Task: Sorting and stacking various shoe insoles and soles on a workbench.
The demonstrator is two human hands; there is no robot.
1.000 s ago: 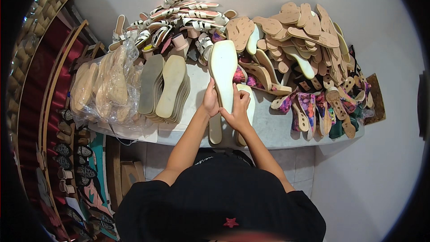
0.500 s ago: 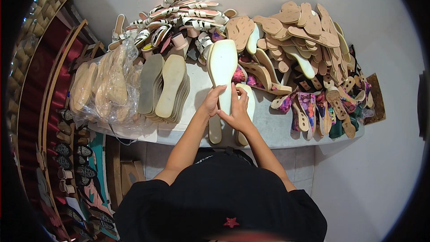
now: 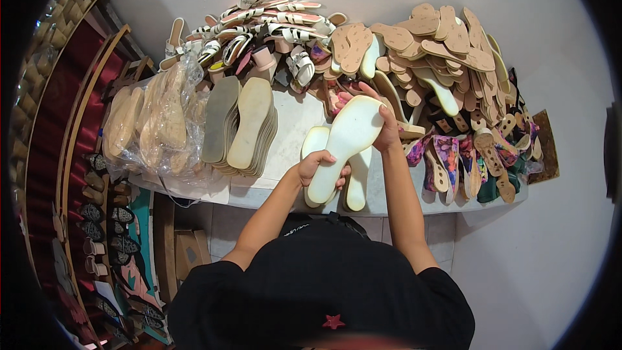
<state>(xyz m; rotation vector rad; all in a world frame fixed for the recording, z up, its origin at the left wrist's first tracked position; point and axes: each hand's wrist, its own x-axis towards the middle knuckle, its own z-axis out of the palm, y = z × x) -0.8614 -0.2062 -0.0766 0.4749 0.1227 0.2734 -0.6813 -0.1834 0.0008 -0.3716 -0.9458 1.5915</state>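
Observation:
Both my hands hold a pale white shoe sole (image 3: 350, 131), tilted with its wide toe end up to the right. My left hand (image 3: 313, 167) grips the narrow heel end, thumb on top. At the toe end, my right hand (image 3: 387, 128) has its thumb on the right edge and its other fingers behind the far edge, partly hidden. Under the held sole, a second pale sole (image 3: 314, 137) and a third one (image 3: 358, 188) lie on the table, partly covered.
To the left stand a grey sole stack (image 3: 219, 116), a beige sole stack (image 3: 251, 116) and wooden soles in a clear plastic bag (image 3: 159, 123). White strap sandals (image 3: 272, 19) are heaped behind. Tan insoles (image 3: 447, 39) and floral wedges (image 3: 446, 155) crowd the right of the table (image 3: 408, 194).
The held sole has come nearer and tilted, its toe end now pointing right. My right hand has moved up to the toe end; my left has stayed low, at the heel.

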